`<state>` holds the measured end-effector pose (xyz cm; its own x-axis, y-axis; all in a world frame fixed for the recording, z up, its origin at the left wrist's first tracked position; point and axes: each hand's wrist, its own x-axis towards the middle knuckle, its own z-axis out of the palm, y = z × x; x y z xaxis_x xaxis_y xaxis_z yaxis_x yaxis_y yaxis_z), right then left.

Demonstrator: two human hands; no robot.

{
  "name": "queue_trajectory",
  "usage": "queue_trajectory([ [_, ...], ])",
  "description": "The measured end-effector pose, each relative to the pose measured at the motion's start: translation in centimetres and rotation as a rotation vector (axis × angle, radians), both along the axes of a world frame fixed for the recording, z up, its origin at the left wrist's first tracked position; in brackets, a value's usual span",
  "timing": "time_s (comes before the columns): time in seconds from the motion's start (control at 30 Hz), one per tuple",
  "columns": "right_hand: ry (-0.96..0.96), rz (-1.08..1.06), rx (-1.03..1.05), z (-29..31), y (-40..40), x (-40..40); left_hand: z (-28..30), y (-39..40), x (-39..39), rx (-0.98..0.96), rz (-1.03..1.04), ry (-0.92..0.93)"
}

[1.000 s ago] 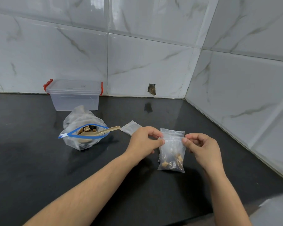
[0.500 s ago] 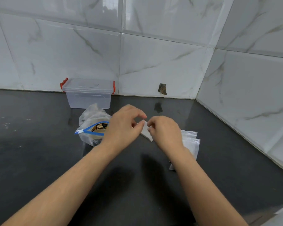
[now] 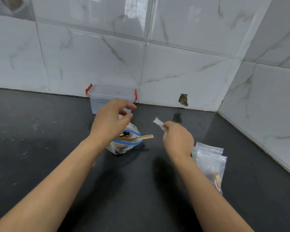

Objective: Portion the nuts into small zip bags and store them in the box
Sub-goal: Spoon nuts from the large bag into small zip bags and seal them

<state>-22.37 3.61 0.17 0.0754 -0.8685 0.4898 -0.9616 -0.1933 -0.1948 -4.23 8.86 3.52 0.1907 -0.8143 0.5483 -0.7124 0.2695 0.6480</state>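
Your right hand (image 3: pixel 177 138) pinches a small, flat, empty zip bag (image 3: pixel 158 123), angled up-left. Your left hand (image 3: pixel 110 122) hovers loosely curled, holding nothing, over the crinkled nut bag (image 3: pixel 124 145) with its wooden spoon (image 3: pixel 141 137). Filled clear bags (image 3: pixel 211 166) lie flat on the glossy black tabletop (image 3: pixel 40 139); the lidded translucent box (image 3: pixel 110 96) stands at the wall.

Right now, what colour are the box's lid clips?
Red, on the clear box, in the head view.
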Motion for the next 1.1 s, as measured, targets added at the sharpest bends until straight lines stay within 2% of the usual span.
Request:
queue_trajectory([
  [0.07,-0.204,0.099,-0.050,1.7,0.0,0.4,0.6,-0.4,0.4,0.059,-0.042,-0.072],
  [0.17,-0.439,0.417,0.109,3.6,-0.7,0.9,1.9,-0.9,1.0,0.110,-0.078,-0.252],
  [0.23,-0.578,0.645,0.260,4.4,-1.2,1.2,2.8,-0.9,1.5,0.155,-0.114,-0.241],
  [0.3,-0.647,0.753,0.350,4.8,-1.4,1.5,3.1,-0.8,1.7,0.192,-0.146,-0.159],
  [0.37,-0.633,0.694,0.270,4.3,-1.6,1.8,3.0,-0.7,1.9,0.193,-0.130,-0.079],
  [0.5,-0.526,0.255,-0.230,1.3,0.0,3.6,1.4,-0.5,1.6,0.147,0.018,0.111],
  [0.63,-0.212,0.095,-0.576,-0.9,1.7,6.0,-0.1,-0.1,0.6,-0.008,0.154,0.212],
  [0.73,-0.140,0.093,-0.762,-1.3,1.8,6.3,-0.8,0.6,-0.1,-0.123,0.159,0.270],
  [0.8,-0.133,0.153,-0.718,-1.7,1.9,6.4,-1.1,0.7,-0.4,-0.135,0.134,0.302],
  [0.93,-0.199,0.297,-0.471,-2.3,1.9,6.4,-1.3,0.5,-1.0,-0.108,0.031,0.284],
  [1.1,-0.322,0.394,-0.406,-1.8,1.8,6.0,-1.1,0.6,-0.4,-0.047,-0.069,0.280],
])
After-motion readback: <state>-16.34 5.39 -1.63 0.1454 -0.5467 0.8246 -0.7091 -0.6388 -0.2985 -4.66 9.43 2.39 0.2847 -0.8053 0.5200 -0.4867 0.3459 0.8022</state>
